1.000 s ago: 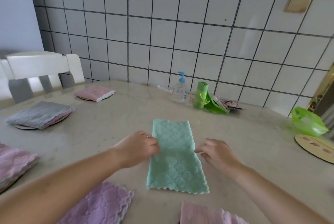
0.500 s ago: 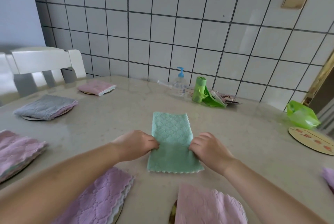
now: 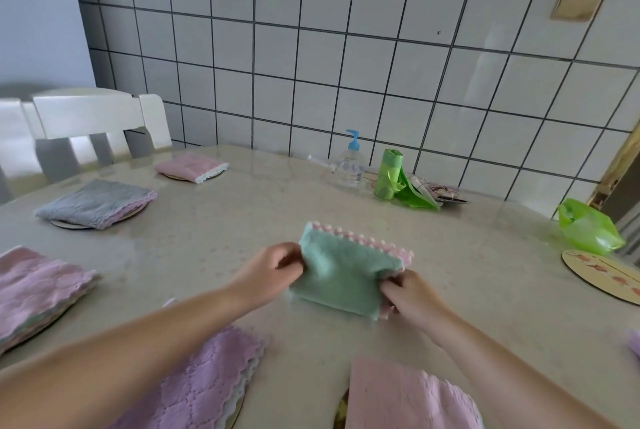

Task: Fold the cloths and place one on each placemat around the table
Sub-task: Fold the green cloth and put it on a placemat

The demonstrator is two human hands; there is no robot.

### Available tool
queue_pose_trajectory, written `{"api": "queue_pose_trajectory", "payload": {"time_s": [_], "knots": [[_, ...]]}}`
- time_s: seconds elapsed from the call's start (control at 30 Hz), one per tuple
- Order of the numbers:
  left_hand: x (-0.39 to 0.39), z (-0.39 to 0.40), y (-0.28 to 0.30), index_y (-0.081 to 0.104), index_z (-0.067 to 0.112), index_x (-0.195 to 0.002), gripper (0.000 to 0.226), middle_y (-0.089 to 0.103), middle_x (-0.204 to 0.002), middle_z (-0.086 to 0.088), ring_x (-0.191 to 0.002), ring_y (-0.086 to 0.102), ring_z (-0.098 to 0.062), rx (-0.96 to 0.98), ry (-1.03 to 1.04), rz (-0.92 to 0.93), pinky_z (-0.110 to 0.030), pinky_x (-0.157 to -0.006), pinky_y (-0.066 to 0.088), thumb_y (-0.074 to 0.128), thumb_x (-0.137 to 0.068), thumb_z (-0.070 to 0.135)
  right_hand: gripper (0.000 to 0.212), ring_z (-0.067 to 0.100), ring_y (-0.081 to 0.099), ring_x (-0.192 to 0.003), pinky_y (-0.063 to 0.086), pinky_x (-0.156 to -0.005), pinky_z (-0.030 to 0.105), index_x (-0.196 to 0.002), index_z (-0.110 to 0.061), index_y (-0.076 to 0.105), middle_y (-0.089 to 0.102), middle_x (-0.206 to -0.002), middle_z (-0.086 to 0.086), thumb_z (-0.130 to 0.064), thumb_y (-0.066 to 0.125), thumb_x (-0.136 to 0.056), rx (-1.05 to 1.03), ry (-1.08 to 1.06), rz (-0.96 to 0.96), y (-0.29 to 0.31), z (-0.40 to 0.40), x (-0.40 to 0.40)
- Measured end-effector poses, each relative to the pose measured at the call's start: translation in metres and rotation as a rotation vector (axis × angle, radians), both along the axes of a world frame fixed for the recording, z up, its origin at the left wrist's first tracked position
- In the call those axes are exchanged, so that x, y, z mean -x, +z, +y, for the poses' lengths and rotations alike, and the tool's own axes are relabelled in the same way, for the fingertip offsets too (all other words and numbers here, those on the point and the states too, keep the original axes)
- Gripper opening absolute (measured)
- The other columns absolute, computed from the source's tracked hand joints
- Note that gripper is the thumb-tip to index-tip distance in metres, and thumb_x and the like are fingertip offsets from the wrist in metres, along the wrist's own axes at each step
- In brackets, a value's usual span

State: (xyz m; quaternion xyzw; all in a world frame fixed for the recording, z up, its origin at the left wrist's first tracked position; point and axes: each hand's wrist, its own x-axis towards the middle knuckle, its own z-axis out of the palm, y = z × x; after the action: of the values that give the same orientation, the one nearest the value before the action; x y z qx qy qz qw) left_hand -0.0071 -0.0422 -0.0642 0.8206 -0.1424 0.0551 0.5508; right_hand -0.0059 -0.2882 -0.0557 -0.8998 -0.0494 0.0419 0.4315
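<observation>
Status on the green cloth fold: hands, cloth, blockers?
Left hand and right hand both grip green cloth. Cloth folded, pink edge up. Empty placemat at right, path clear.

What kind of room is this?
Probably a kitchen or dining corner at home: a tiled wall, a table with a chair, and round placemats such as the bare one.

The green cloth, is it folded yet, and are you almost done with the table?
Done: the grey cloth and far pink cloth lie folded on mats. In hand: both hands hold the folded green cloth. Left: the bare mat on the right has none.
</observation>
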Motion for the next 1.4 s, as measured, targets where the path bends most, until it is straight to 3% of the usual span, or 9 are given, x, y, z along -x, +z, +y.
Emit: {"api": "queue_pose_trajectory", "payload": {"time_s": [0.1, 0.23, 0.33, 0.47, 0.67, 0.9, 1.0, 1.13, 1.4], "knots": [[-0.014, -0.01, 0.001, 0.063, 0.033, -0.106, 0.035, 0.07, -0.083, 0.007, -0.075, 0.061, -0.012, 0.138, 0.094, 0.134, -0.035, -0.075, 0.048, 0.044, -0.084, 0.013, 0.021, 0.012, 0.056, -0.04, 0.039, -0.042, 0.018, -0.074, -0.009, 0.059, 0.059, -0.045, 0.0, -0.007, 0.043, -0.087, -0.056, -0.083, 0.097, 0.004, 0.008, -0.017], [-0.03, -0.019, -0.006, 0.025, 0.039, -0.142, 0.052, 0.064, -0.094, -0.001, -0.083, 0.059, -0.019, 0.226, 0.154, 0.277, -0.035, -0.079, 0.048, 0.041, -0.095, 0.024, 0.02, 0.019, 0.054, -0.036, 0.035, -0.04, 0.019, -0.071, -0.008, 0.058, 0.055, -0.04, 0.004, -0.01, 0.045, -0.085, -0.063, -0.175, 0.139, 0.002, 0.015, -0.036], [-0.037, -0.021, -0.009, 0.022, 0.041, -0.142, 0.053, 0.062, -0.112, -0.002, -0.097, 0.059, -0.016, 0.176, 0.167, 0.244, -0.029, -0.086, 0.044, 0.044, -0.097, 0.023, 0.023, 0.021, 0.061, -0.043, 0.046, -0.046, 0.027, -0.067, -0.014, 0.062, 0.06, -0.044, 0.003, -0.016, 0.049, -0.085, -0.005, -0.207, 0.082, -0.002, 0.017, -0.046], [-0.04, -0.019, -0.01, 0.051, 0.024, -0.131, 0.04, 0.055, -0.13, 0.0, -0.117, 0.052, -0.013, -0.045, 0.151, 0.241, -0.029, -0.102, 0.039, 0.055, -0.091, 0.02, 0.018, 0.021, 0.067, -0.054, 0.054, -0.048, 0.03, -0.107, -0.03, 0.053, 0.066, -0.073, -0.003, -0.033, 0.052, -0.09, 0.018, -0.243, -0.015, -0.004, 0.021, -0.039], [-0.038, -0.021, -0.01, 0.052, 0.02, -0.13, 0.045, 0.055, -0.129, 0.0, -0.115, 0.052, -0.013, -0.115, 0.205, 0.219, -0.025, -0.096, 0.042, 0.062, -0.086, 0.023, 0.038, 0.018, 0.057, -0.115, 0.044, -0.089, 0.025, -0.128, -0.027, 0.055, 0.061, -0.125, 0.001, -0.027, 0.055, -0.09, 0.195, -0.092, -0.185, -0.011, 0.021, -0.035], [-0.049, -0.015, -0.001, 0.046, 0.02, -0.135, 0.054, 0.05, -0.134, -0.006, -0.111, 0.056, -0.021, -0.356, 0.168, 0.267, -0.026, -0.088, 0.047, 0.061, -0.084, 0.032, 0.035, 0.023, 0.059, -0.108, 0.051, -0.085, 0.035, -0.124, -0.025, 0.058, 0.054, -0.13, 0.001, -0.027, 0.053, -0.089, 0.243, -0.119, -0.18, -0.009, 0.021, -0.044], [-0.054, -0.009, 0.006, 0.039, 0.02, -0.139, 0.057, 0.035, -0.144, -0.009, -0.132, 0.037, -0.026, -0.624, 0.21, 0.1, -0.035, -0.11, 0.031, 0.055, -0.088, 0.037, 0.035, 0.024, 0.043, -0.128, 0.04, -0.101, 0.037, -0.127, -0.021, 0.055, 0.038, -0.146, 0.0, -0.031, 0.045, -0.094, 0.361, -0.13, -0.215, -0.005, 0.013, -0.051], [-0.051, -0.028, 0.008, 0.031, 0.016, -0.144, 0.05, 0.025, -0.154, -0.004, -0.143, 0.018, -0.02, -0.78, 0.099, -0.077, -0.041, -0.116, 0.015, 0.037, -0.096, 0.03, 0.046, 0.015, 0.016, -0.143, 0.014, -0.116, 0.042, -0.142, -0.026, 0.036, 0.02, -0.156, -0.007, -0.038, 0.035, -0.097, 0.507, -0.001, -0.245, 0.001, 0.027, -0.059], [-0.054, -0.035, -0.016, 0.011, 0.023, -0.149, 0.06, 0.003, -0.158, 0.005, -0.145, -0.002, -0.011, -1.051, 0.033, 0.032, -0.053, -0.115, -0.002, 0.021, -0.096, 0.05, 0.06, 0.01, -0.002, -0.145, -0.001, -0.114, 0.056, -0.148, -0.034, 0.012, 0.001, -0.158, -0.01, -0.059, 0.019, -0.093, 0.763, 0.154, -0.085, -0.022, 0.044, -0.057]]}}
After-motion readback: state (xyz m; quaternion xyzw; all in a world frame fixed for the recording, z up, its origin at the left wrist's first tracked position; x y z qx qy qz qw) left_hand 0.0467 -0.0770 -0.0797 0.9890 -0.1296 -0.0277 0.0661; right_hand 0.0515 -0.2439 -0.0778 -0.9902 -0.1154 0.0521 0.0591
